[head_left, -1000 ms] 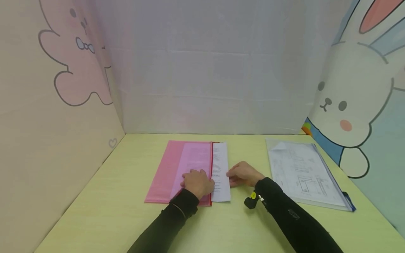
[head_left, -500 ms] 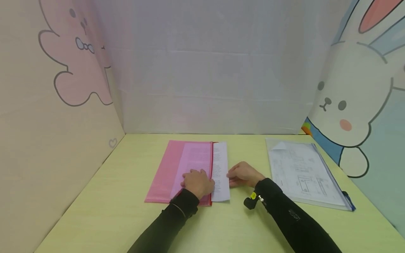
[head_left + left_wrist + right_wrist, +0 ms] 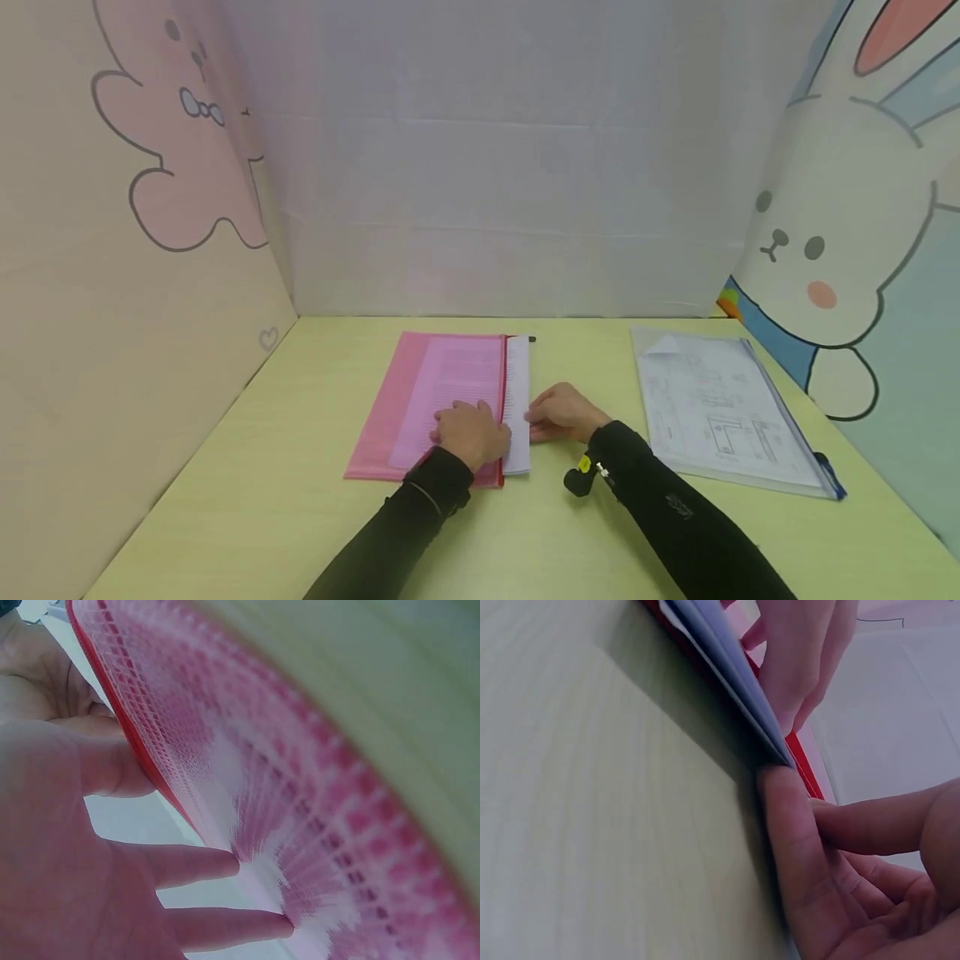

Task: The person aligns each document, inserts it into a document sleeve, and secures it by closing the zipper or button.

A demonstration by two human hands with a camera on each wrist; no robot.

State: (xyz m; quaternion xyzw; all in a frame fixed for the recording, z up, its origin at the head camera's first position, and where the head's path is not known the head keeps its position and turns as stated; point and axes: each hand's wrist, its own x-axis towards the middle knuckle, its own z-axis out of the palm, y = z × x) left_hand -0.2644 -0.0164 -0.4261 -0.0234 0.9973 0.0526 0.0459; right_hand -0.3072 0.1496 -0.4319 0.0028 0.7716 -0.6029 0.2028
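Note:
A translucent pink zip folder [image 3: 382,408] with a red zip edge lies flat on the table. A stack of printed papers [image 3: 517,400] is mostly inside it, and a narrow strip sticks out past the zip on the right. My left hand [image 3: 471,435] rests on the folder near the zip edge, its fingers straight and spread; in the left wrist view the fingertips [image 3: 274,924] press on the pink plastic. My right hand [image 3: 566,412] pinches the right edge of the papers between thumb and fingers, with the paper edge [image 3: 735,690] standing slightly off the table in the right wrist view.
A clear folder [image 3: 720,408] with a blue zip edge, holding sheets of drawings, lies at the right of the pale wooden table [image 3: 247,500]. A small dark zip pull [image 3: 532,339] shows behind the papers. Fabric screens [image 3: 480,183] stand at the back and both sides.
The papers have slid left, deeper into the pink folder, and the right hand has moved left with them. The dark zip pull has come into sight. The left hand has hardly moved.

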